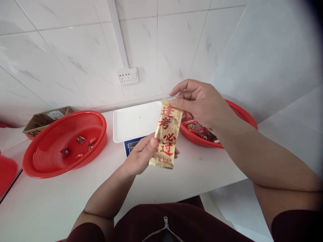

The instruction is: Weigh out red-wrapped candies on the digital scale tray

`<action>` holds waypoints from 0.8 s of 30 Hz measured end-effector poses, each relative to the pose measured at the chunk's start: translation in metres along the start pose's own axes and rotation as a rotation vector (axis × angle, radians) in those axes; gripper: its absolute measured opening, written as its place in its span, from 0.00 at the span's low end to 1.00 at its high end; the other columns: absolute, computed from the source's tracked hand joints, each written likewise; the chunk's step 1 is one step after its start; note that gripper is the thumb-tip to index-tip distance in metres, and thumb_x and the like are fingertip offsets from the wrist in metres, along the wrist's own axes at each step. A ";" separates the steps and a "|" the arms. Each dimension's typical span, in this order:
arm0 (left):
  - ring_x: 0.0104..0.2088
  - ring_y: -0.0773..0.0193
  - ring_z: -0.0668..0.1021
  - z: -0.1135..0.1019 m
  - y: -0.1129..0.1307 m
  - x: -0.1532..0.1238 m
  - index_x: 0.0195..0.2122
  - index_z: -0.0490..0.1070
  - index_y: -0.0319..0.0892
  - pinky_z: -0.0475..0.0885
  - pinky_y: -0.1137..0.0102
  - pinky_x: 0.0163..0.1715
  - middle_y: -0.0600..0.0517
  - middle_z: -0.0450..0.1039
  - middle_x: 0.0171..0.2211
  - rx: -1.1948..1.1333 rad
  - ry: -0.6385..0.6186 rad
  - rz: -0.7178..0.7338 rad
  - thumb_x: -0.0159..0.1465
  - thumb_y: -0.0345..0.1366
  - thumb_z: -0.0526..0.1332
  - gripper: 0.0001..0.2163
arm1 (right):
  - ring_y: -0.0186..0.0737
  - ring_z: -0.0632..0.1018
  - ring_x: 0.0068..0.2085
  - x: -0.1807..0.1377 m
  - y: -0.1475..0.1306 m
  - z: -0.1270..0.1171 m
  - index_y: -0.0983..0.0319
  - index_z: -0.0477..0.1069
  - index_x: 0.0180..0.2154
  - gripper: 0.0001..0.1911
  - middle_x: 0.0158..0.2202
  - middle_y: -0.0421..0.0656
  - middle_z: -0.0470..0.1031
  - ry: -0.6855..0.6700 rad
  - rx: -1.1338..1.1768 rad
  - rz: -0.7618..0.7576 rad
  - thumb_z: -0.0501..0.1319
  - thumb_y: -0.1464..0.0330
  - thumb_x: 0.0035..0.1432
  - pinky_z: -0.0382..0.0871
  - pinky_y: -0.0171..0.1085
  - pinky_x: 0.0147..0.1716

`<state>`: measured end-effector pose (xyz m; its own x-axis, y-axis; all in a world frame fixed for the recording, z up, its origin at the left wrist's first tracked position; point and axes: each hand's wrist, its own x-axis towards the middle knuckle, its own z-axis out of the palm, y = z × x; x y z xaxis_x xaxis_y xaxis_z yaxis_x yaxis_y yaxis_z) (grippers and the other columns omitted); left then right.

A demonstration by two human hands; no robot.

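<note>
A gold foil packet (pixel 166 134) with red characters and "GOOD LUCK" printed near its foot hangs upright in front of me. My left hand (pixel 142 155) pinches its lower part, thumb on the front. My right hand (pixel 200 101) pinches its top edge with fingertips. Directly behind the packet stands a digital scale (pixel 135 121) with a white tray and blue front.
A red mesh basket (pixel 50 154) at left holds several small wrapped sweets (pixel 80 139). Another red basket (pixel 242 112) at right holds red packets (pixel 195 126). A cardboard box (pixel 42 119) sits behind the left basket. A wall socket (pixel 128 76) is on the tiled wall.
</note>
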<state>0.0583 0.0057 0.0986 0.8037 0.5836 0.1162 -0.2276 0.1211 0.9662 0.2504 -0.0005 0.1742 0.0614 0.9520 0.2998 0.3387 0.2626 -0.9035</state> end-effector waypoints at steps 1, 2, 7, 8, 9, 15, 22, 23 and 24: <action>0.36 0.54 0.78 -0.001 -0.001 0.000 0.41 0.70 0.38 0.73 0.65 0.33 0.43 0.76 0.36 -0.009 0.002 -0.006 0.58 0.58 0.53 0.26 | 0.34 0.73 0.26 0.001 0.002 -0.001 0.57 0.68 0.34 0.10 0.23 0.36 0.70 0.011 0.012 -0.001 0.65 0.63 0.49 0.68 0.36 0.26; 0.37 0.54 0.78 -0.001 -0.002 0.001 0.41 0.71 0.38 0.73 0.65 0.34 0.43 0.75 0.37 -0.013 -0.005 -0.007 0.59 0.57 0.53 0.25 | 0.34 0.73 0.26 0.002 0.004 -0.002 0.57 0.68 0.34 0.10 0.23 0.36 0.70 0.018 0.024 0.000 0.65 0.63 0.49 0.68 0.36 0.27; 0.35 0.59 0.78 -0.002 0.000 0.001 0.38 0.72 0.39 0.73 0.69 0.32 0.47 0.75 0.35 0.046 -0.001 -0.017 0.58 0.43 0.62 0.12 | 0.33 0.72 0.25 0.007 0.012 -0.004 0.57 0.68 0.34 0.09 0.22 0.35 0.70 0.028 0.071 -0.003 0.65 0.66 0.49 0.68 0.36 0.27; 0.35 0.61 0.78 -0.002 0.001 0.001 0.37 0.72 0.40 0.73 0.69 0.32 0.48 0.75 0.34 0.050 0.010 -0.023 0.58 0.41 0.63 0.11 | 0.33 0.72 0.25 0.008 0.013 -0.004 0.58 0.68 0.34 0.08 0.21 0.35 0.69 0.028 0.071 -0.005 0.64 0.66 0.50 0.68 0.36 0.26; 0.34 0.62 0.77 -0.002 0.001 0.001 0.37 0.72 0.40 0.73 0.69 0.33 0.49 0.75 0.33 0.045 0.016 -0.029 0.58 0.39 0.63 0.09 | 0.33 0.72 0.25 0.008 0.014 -0.004 0.58 0.69 0.34 0.08 0.22 0.35 0.69 0.026 0.066 -0.003 0.64 0.67 0.50 0.68 0.35 0.26; 0.33 0.63 0.78 -0.004 0.001 0.002 0.36 0.72 0.41 0.73 0.68 0.34 0.50 0.76 0.33 0.021 0.011 -0.051 0.57 0.35 0.64 0.06 | 0.33 0.72 0.24 0.010 0.019 -0.001 0.59 0.69 0.34 0.07 0.21 0.35 0.70 -0.006 0.042 0.014 0.64 0.67 0.51 0.67 0.36 0.26; 0.32 0.65 0.78 -0.008 0.000 0.004 0.36 0.72 0.41 0.73 0.70 0.35 0.52 0.77 0.33 0.024 0.018 -0.067 0.54 0.32 0.66 0.08 | 0.33 0.72 0.23 0.014 0.035 0.007 0.59 0.69 0.33 0.08 0.20 0.35 0.68 0.015 -0.025 0.062 0.65 0.66 0.50 0.66 0.36 0.25; 0.32 0.65 0.78 -0.008 0.000 0.005 0.36 0.72 0.41 0.73 0.70 0.35 0.52 0.77 0.33 0.024 0.015 -0.072 0.54 0.32 0.66 0.08 | 0.33 0.72 0.23 0.014 0.036 0.008 0.59 0.69 0.33 0.08 0.20 0.35 0.68 0.012 -0.025 0.068 0.65 0.66 0.50 0.66 0.35 0.24; 0.33 0.65 0.78 -0.008 0.000 0.005 0.36 0.72 0.41 0.72 0.70 0.35 0.52 0.77 0.33 0.024 0.013 -0.079 0.54 0.31 0.66 0.08 | 0.33 0.72 0.23 0.014 0.037 0.008 0.59 0.69 0.33 0.08 0.20 0.35 0.68 0.009 -0.024 0.073 0.65 0.67 0.50 0.65 0.35 0.24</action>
<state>0.0575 0.0150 0.0969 0.8113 0.5836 0.0363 -0.1501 0.1479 0.9775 0.2561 0.0237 0.1430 0.0950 0.9670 0.2364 0.3554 0.1889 -0.9154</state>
